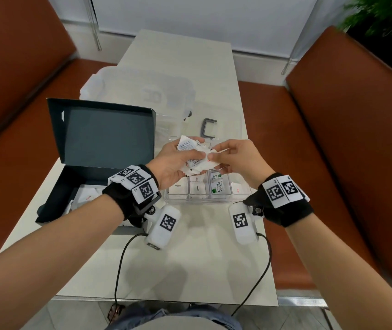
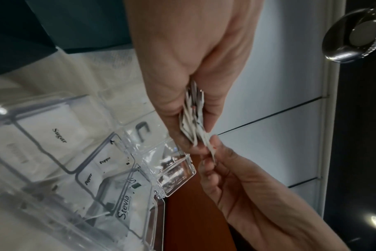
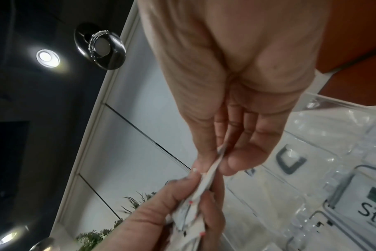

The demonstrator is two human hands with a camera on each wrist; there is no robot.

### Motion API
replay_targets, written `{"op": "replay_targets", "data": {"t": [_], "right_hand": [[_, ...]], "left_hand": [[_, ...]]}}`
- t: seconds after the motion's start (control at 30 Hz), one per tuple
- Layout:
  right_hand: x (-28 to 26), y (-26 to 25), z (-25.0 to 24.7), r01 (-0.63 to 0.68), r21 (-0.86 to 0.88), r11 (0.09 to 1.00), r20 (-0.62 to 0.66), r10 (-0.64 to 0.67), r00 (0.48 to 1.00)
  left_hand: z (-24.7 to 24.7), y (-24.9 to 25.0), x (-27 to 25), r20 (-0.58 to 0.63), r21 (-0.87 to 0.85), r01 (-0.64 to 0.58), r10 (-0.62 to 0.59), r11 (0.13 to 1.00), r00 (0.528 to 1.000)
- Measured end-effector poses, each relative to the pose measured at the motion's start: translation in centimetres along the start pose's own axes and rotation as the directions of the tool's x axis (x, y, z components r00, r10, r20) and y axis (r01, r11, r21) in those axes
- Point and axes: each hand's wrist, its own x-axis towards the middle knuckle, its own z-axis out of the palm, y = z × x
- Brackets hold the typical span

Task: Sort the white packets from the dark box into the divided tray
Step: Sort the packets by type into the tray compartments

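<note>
left hand (image 1: 173,163) grips a bunch of white packets (image 1: 190,148); right hand (image 1: 235,158) pinches one above the divided tray (image 1: 245,195).

My left hand (image 1: 171,163) grips a fanned bunch of small white paper packets (image 1: 191,153) above the clear plastic divided tray (image 1: 204,198), whose compartments hold packets marked Sugar, Pepper and Stevia. My right hand (image 1: 235,160) pinches one packet's edge. The dark cardboard box (image 1: 90,148) stands open on my left, more packets inside

Café or restaurant booth, brown padded benches (image 1: 347,129) flanking a pale tabletop (image 1: 185,263), potted plant (image 1: 385,17), recessed ceiling lights (image 3: 47,58)
</note>
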Motion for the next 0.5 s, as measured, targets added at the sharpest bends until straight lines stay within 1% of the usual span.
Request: {"op": "replay_targets", "data": {"t": [0.07, 0.13, 0.23, 0.33, 0.37, 0.4, 0.43, 0.5], "right_hand": [[0.1, -0.2, -0.6, -0.008, 0.035, 0.999, -0.001, 0.008, 1.0], [0.2, -0.2, -1.3, 0.017, 0.036, 0.999, -0.028, -0.016, 0.999], [0.2, 0.1, -2.7, 0.053, -0.058, 0.997, -0.083, -0.058, 0.995], [0.6, 1.1, -4.9, 0.041, -0.133, 0.99, -0.144, -0.061, 0.988], [0.8, 1.5, -5.7, 0.03, -0.188, 0.982, -0.16, -0.061, 0.985], [1.0, 2.0, -6.4, 0.016, -0.283, 0.959, -0.174, -0.068, 0.982], [1.2, 2.6, -6.9, 0.001, -0.403, 0.915, -0.178, -0.08, 0.981], [1.4, 3.7, -7.1, -0.006, -0.603, 0.798, -0.136, -0.095, 0.986]], "left_hand": [[0.4, -0.1, 0.0, -0.007, 0.008, -0.025, 0.025, 1.0, 1.0], [0.8, -0.2, -0.1, 0.001, -0.008, -0.021, 0.021, 1.0, 1.0], [1.2, -0.5, -0.2, 0.007, -0.025, 0.005, -0.005, 1.0, 1.0], [1.3, -1.0, -0.3, -0.011, -0.006, 0.021, -0.021, 1.0, 1.0], [1.3, -1.1, -0.2, -0.018, -0.001, 0.023, -0.023, 1.0, 1.0], [1.3, -1.3, -0.2, -0.025, 0.0, 0.025, -0.025, 1.0, 0.999], [1.3, -1.4, -0.2, -0.031, -0.002, 0.026, -0.026, 1.0, 0.999], [1.3, -1.6, -0.1, -0.043, -0.007, 0.03, -0.03, 1.0, 0.999]]}}
